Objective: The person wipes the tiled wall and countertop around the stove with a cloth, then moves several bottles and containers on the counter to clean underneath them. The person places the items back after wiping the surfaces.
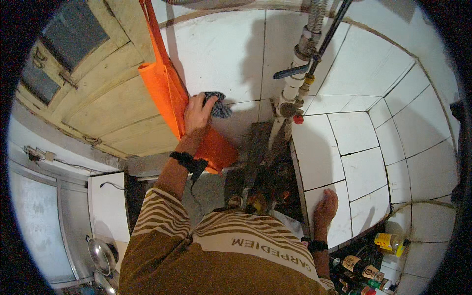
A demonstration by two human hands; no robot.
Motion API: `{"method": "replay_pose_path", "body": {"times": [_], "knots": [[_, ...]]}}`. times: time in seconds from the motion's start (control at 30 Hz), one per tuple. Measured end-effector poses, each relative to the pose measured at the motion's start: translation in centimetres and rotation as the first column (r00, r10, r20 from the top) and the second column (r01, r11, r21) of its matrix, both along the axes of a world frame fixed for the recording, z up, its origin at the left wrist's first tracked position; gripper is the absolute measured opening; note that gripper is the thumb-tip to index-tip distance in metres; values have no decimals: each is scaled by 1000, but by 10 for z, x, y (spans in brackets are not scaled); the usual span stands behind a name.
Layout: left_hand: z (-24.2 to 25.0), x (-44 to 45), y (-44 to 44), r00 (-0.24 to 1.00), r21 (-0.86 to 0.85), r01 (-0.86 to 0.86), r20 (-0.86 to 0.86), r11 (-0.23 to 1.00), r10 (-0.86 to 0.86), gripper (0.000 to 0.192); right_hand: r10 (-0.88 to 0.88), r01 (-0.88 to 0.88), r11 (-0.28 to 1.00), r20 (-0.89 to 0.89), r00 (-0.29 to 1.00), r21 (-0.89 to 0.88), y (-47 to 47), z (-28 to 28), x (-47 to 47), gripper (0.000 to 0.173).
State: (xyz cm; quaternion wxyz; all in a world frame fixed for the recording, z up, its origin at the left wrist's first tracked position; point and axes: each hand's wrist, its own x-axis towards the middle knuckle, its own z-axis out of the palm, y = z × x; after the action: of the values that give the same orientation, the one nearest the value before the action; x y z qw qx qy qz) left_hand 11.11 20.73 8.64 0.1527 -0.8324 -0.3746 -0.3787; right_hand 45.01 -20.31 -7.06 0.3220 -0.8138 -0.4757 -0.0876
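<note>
A dark checked cloth point(218, 104) is pressed against the white wall tiles by my left hand point(198, 112), its fingers closed over it. Right beside that hand, an orange fabric bag point(166, 96) hangs by its straps, its lower part passing behind my forearm. Lower on the right, my right hand point(326, 207) rests with nothing visible in it on a white tiled ledge point(320, 151); its fingers look slightly curled. Each wrist wears a black band.
Between the bag and ledge runs a white pipe point(289, 92) with a blue-handled valve point(291, 72) and a red knob point(298, 119). Several bottles point(363, 267) stand at lower right. A wooden door point(107, 92) is at upper left, metal pans point(100, 256) at lower left.
</note>
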Motion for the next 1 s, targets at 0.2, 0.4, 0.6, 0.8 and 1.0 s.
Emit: {"method": "replay_pose_path", "body": {"times": [0.2, 0.4, 0.6, 0.8, 1.0], "knots": [[54, 17, 19, 970, 85, -26, 242, 996, 5, 61, -45, 47, 998, 52, 998, -44, 0, 3, -2, 42], [24, 34, 26, 950, 275, 292, -193, 916, -245, 30, -54, 54, 998, 0, 999, -23, 1, 0, -3, 44], [28, 43, 27, 741, 224, 538, -586, 813, -329, 28, -84, 83, 996, -12, 996, -43, 1, 1, -3, 41], [124, 72, 40, 977, 513, 203, -55, 834, -204, 38, -73, 73, 997, 26, 997, 5, 3, 4, -4, 39], [82, 101, 37, 965, 138, 247, 56, 959, -257, 39, -68, 67, 998, 10, 998, 13, 5, 1, -1, 41]]}}
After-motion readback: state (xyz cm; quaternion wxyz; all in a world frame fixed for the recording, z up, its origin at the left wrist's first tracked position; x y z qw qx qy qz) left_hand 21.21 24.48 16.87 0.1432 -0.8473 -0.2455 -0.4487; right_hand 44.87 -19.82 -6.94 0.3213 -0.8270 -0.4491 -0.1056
